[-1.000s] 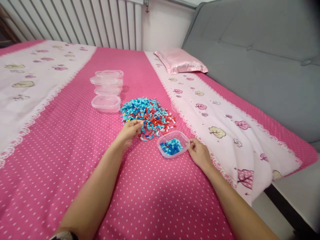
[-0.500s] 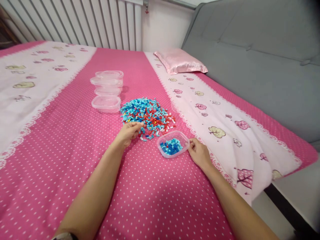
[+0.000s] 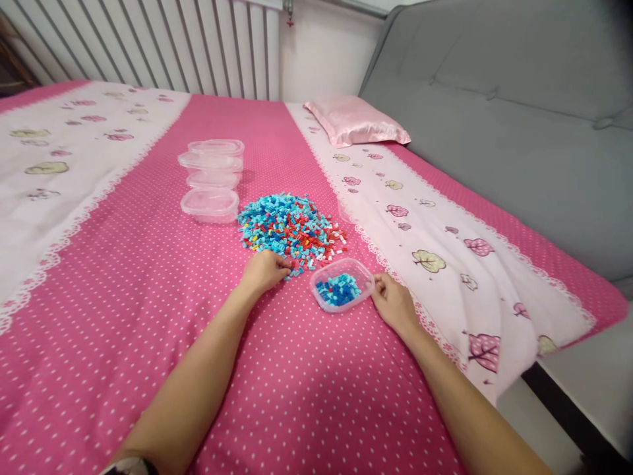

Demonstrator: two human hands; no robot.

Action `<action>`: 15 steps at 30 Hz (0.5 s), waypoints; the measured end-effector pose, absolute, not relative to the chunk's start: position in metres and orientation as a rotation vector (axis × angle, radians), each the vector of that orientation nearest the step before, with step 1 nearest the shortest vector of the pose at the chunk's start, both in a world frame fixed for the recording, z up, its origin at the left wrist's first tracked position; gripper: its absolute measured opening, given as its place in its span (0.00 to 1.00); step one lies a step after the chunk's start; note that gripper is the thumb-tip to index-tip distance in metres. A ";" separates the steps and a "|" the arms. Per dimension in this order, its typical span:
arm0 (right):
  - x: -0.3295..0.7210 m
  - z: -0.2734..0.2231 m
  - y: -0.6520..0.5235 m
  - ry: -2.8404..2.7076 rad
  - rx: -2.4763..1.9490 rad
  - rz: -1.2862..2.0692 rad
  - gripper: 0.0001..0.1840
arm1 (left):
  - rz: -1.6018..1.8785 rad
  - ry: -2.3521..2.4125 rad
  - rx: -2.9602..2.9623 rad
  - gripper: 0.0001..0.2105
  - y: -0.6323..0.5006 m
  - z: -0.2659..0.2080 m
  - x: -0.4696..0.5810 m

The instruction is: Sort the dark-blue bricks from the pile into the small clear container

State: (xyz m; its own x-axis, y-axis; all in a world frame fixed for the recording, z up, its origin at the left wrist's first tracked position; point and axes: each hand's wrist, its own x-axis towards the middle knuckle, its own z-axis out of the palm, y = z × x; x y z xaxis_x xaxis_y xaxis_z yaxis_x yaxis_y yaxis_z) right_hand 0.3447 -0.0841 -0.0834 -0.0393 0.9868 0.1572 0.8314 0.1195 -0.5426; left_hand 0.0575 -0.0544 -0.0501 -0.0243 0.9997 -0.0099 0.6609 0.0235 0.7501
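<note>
A heap of small building bricks (image 3: 287, 221), mostly light and dark blue with red, white and a few yellow ones, lies on the pink bedspread. At the heap's near edge is my left hand (image 3: 267, 270), its fingers pinched together by some loose bricks; whatever is between the fingertips is too small to make out. My right hand (image 3: 393, 300) grips the right rim of a clear plastic container (image 3: 324, 305), with its fingers closed on the edge. Inside that container lie blue and light-blue bricks (image 3: 340, 289).
Several clear plastic containers (image 3: 210, 206) stand in a row left of the heap. A pink satin pillow (image 3: 357, 122) rests farther back, beside a grey padded backrest (image 3: 504, 99). Behind the bed is a white radiator (image 3: 208, 49).
My left hand has moved a little nearer and to the right, down along the front edge of the heap. My right hand and the container stay where they were.
</note>
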 end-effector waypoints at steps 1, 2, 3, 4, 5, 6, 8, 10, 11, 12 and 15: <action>0.345 -0.083 -0.084 -1.914 -1.755 0.421 0.12 | 0.779 1.749 1.699 0.06 -0.055 -0.051 0.057; 0.345 -0.084 -0.084 -1.913 -1.753 0.423 0.12 | 0.781 1.753 1.703 0.06 -0.055 -0.051 0.057; 0.345 -0.084 -0.084 -1.913 -1.750 0.423 0.12 | 0.784 1.753 1.703 0.06 -0.055 -0.052 0.057; 0.345 -0.084 -0.084 -1.913 -1.747 0.423 0.12 | 0.788 1.750 1.699 0.05 -0.055 -0.052 0.057; 0.345 -0.084 -0.084 -1.914 -1.744 0.423 0.12 | 0.790 1.743 1.690 0.05 -0.054 -0.052 0.057; 0.345 -0.084 -0.084 -1.914 -1.744 0.424 0.12 | 0.792 1.733 1.678 0.05 -0.054 -0.052 0.057; 0.345 -0.084 -0.084 -1.912 -1.747 0.431 0.11 | 0.796 1.716 1.643 0.06 -0.053 -0.051 0.057; 0.345 -0.084 -0.084 -1.913 -1.750 0.435 0.11 | 0.796 1.701 1.609 0.06 -0.053 -0.049 0.057; 0.345 -0.084 -0.084 -1.913 -1.752 0.436 0.11 | 0.803 1.685 1.578 0.05 -0.054 -0.047 0.058; 0.345 -0.084 -0.084 -1.913 -1.754 0.435 0.11 | 0.823 1.654 1.522 0.05 -0.055 -0.044 0.058; 0.345 -0.084 -0.084 -1.914 -1.754 0.437 0.11 | 0.951 1.460 1.172 0.06 -0.057 -0.036 0.058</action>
